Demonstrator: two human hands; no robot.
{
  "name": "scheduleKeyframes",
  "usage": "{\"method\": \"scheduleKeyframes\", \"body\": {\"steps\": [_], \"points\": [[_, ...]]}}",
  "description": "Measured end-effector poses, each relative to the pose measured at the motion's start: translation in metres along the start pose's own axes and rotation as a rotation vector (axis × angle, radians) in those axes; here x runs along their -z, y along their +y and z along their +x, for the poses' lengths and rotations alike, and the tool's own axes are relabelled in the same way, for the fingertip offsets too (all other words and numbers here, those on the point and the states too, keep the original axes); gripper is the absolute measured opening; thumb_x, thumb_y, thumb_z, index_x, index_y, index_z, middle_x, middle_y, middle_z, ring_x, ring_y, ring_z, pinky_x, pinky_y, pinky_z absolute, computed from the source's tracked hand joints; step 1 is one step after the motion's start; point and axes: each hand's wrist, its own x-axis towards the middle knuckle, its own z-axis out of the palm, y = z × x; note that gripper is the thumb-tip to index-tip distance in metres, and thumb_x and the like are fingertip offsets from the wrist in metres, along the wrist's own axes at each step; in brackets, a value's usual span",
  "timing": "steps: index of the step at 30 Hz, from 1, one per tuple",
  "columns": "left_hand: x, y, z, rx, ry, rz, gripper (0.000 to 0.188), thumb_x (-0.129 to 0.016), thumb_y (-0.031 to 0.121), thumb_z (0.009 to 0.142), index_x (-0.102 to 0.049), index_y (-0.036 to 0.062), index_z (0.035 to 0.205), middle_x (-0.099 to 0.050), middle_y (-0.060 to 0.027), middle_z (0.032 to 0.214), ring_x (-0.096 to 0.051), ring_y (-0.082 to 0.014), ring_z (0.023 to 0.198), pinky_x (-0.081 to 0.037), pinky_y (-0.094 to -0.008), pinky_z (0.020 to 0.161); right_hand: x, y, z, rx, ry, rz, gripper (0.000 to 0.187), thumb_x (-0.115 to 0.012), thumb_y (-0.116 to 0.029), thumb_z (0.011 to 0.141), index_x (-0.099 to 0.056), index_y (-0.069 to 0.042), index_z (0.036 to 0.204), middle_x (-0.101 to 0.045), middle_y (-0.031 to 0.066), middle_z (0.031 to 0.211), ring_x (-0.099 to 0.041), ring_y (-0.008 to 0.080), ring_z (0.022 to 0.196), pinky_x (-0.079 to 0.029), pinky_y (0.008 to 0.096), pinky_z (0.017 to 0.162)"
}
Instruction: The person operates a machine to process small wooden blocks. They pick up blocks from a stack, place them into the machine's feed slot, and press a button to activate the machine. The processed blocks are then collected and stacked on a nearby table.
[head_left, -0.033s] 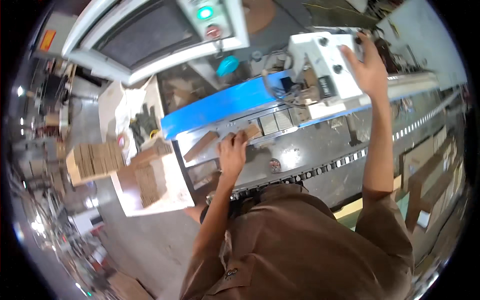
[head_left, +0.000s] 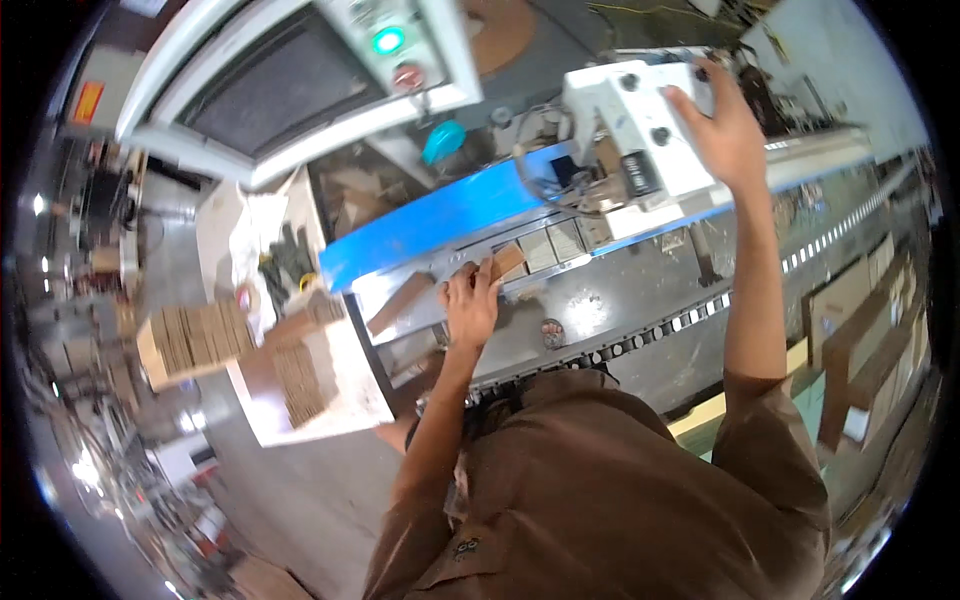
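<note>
At the middle of the bench, my left hand (head_left: 470,305) is closed, its fingertips against a small brown cardboard piece (head_left: 508,260) on a metal track (head_left: 400,312). Pale square pieces (head_left: 552,246) sit in a row just to the right of it. Another brown strip (head_left: 402,302) lies left of the hand. My right hand (head_left: 730,140) rests against a white machine head (head_left: 640,130) with black knobs, thumb and fingers apart. Its upper fingertips reach a black knob at the top and partly hide it.
A blue guard (head_left: 450,210) runs behind the track. At the far left stands a framed screen panel (head_left: 290,85) with a lit green button (head_left: 388,40). Stacked cardboard pieces (head_left: 203,337) stand by a white side table (head_left: 262,405). A chain-like strip (head_left: 650,335) edges the bench in front of me.
The view has shifted slightly, so the machine sits a little further left in the picture. Both hands keep nearly the same places on the machine.
</note>
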Motion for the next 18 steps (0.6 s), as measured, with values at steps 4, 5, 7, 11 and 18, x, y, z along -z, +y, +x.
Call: {"method": "scheduleKeyframes", "body": {"steps": [4, 5, 7, 11, 18], "points": [[-0.054, 0.009, 0.04, -0.136, 0.038, 0.088, 0.046, -0.074, 0.022, 0.096, -0.07, 0.0222, 0.142, -0.067, -0.0014, 0.124, -0.061, -0.0291, 0.117, -0.038, -0.0522, 0.107, -0.003, 0.003, -0.002, 0.013, 0.075, 0.009, 0.078, -0.074, -0.065, 0.093, -0.064, -0.006, 0.144, -0.07, 0.0188, 0.139, -0.068, 0.0414, 0.126, -0.056, 0.0476, 0.104], [-0.064, 0.009, 0.045, -0.177, 0.059, 0.168, 0.044, -0.074, 0.02, 0.095, -0.072, 0.0232, 0.139, -0.068, 0.0007, 0.123, -0.061, -0.0284, 0.117, -0.038, -0.0517, 0.108, -0.004, 0.004, -0.003, 0.0, 0.072, -0.001, 0.077, -0.074, -0.064, 0.093, -0.064, -0.006, 0.143, -0.07, 0.0179, 0.138, -0.068, 0.0409, 0.125, -0.056, 0.0476, 0.103], [-0.072, 0.007, 0.046, -0.196, 0.075, 0.165, 0.046, -0.071, 0.012, 0.093, -0.076, 0.0273, 0.136, -0.071, 0.0045, 0.124, -0.062, -0.027, 0.118, -0.036, -0.0528, 0.11, 0.001, -0.004, -0.007, -0.032, 0.028, -0.015, 0.078, -0.075, -0.063, 0.094, -0.061, -0.009, 0.148, -0.068, 0.0163, 0.143, -0.068, 0.0379, 0.127, -0.055, 0.0451, 0.104], [-0.07, 0.003, 0.041, -0.182, -0.065, 0.126, 0.058, -0.069, 0.01, 0.09, -0.07, 0.0284, 0.145, -0.065, 0.0001, 0.142, -0.057, -0.0289, 0.134, -0.038, -0.0558, 0.114, 0.038, -0.035, 0.006, -0.275, -0.201, 0.138, 0.062, -0.08, -0.043, 0.092, -0.066, -0.003, 0.137, -0.059, 0.0237, 0.148, -0.054, 0.0446, 0.139, -0.047, 0.0514, 0.115], [-0.052, -0.006, 0.057, -0.104, -0.367, -0.343, 0.055, -0.061, 0.01, 0.096, -0.066, 0.013, 0.151, -0.069, -0.0213, 0.14, -0.062, -0.0404, 0.128, -0.046, -0.0511, 0.114, -0.006, 0.003, -0.011, -0.059, 0.143, 0.102, 0.062, -0.082, -0.046, 0.084, -0.068, -0.005, 0.128, -0.071, 0.0177, 0.125, -0.071, 0.0385, 0.113, -0.06, 0.0492, 0.093]]}}
